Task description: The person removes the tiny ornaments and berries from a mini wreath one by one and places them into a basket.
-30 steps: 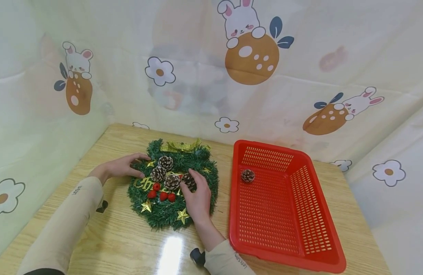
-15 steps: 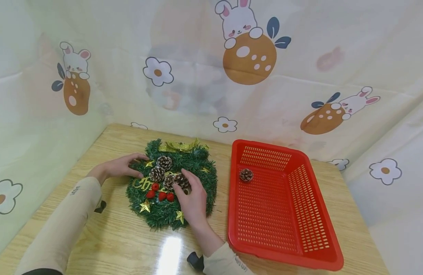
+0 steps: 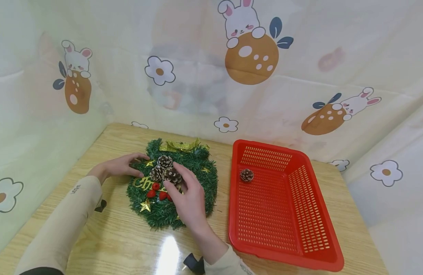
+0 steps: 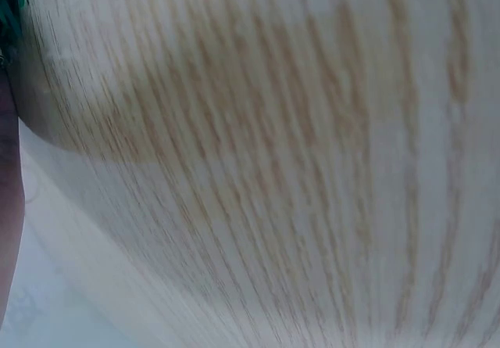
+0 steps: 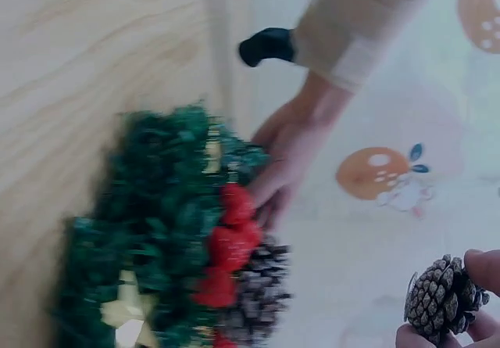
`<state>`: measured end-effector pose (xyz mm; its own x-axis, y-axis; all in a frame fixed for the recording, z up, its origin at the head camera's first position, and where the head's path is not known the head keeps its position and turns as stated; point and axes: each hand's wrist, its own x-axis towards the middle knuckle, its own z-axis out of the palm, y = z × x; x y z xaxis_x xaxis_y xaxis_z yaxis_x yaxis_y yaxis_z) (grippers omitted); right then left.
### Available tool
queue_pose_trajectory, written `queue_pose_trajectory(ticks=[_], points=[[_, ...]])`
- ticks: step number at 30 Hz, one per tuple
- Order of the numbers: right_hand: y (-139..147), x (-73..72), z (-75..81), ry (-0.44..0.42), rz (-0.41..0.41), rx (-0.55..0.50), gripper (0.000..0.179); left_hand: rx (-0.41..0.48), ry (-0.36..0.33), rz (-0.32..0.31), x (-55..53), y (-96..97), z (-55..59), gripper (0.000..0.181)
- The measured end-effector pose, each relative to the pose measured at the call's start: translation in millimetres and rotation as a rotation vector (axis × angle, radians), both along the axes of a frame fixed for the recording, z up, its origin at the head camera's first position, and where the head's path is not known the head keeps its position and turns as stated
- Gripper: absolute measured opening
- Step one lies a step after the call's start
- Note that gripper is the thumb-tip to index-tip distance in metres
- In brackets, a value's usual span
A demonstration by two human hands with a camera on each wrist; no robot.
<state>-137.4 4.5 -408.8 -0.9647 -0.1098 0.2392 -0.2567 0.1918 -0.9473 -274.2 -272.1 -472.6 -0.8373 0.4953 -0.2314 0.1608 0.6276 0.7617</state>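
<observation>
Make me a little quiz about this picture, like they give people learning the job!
1. What is in the right hand's grip?
2. True or false: the red basket holds a gold star.
3. Pick one. The left hand is at:
A) the basket's rim
B) the edge of the green wreath
C) the patterned curtain

Key:
1. A pine cone.
2. False; the thing in there is another pine cone.
3. B.
</observation>
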Motion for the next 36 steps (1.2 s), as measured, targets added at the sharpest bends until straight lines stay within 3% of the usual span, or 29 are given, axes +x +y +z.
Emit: queue_pose_trajectory(ticks=[3, 10, 14, 21, 24, 32, 36], points=[[1, 6.3, 14.4, 0.01, 0.029, -0.024, 0.047, 0.003, -0.001, -0.001, -1.1, 0.0, -0.8, 0.069], [6, 32.1, 68.3, -0.085, 0.069, -0.081, 0.047, 0.003, -0.013, 0.005, -0.6, -1.2, -0.8, 0.069], [11, 36.0, 87.3, -0.058, 0.099, -0.112, 0.047, 0.002, -0.015, 0.006, -0.4, -2.5, -1.2, 0.07], [24, 18.4, 94.1, 0.062, 0.137, -0.186, 0.049, 0.004, -0.013, -0.006, 0.6, -3.3, -1.1, 0.07], [30, 10.1, 96.4, 0.044, 0.127, -0.194, 0.05, 0.004, -0.021, -0.01, 1.5, -2.5, -0.3, 0.07], [49, 3.9, 134.9, 0.01, 0.059, -0.212, 0.051, 0.011, -0.024, -0.012, 1.1, -0.5, 0.9, 0.07], [64, -10.9, 141.9, 0.001, 0.004, -0.245, 0.048, 0.009, -0.022, -0.014, 0.4, 0.2, 2.2, 0.07]])
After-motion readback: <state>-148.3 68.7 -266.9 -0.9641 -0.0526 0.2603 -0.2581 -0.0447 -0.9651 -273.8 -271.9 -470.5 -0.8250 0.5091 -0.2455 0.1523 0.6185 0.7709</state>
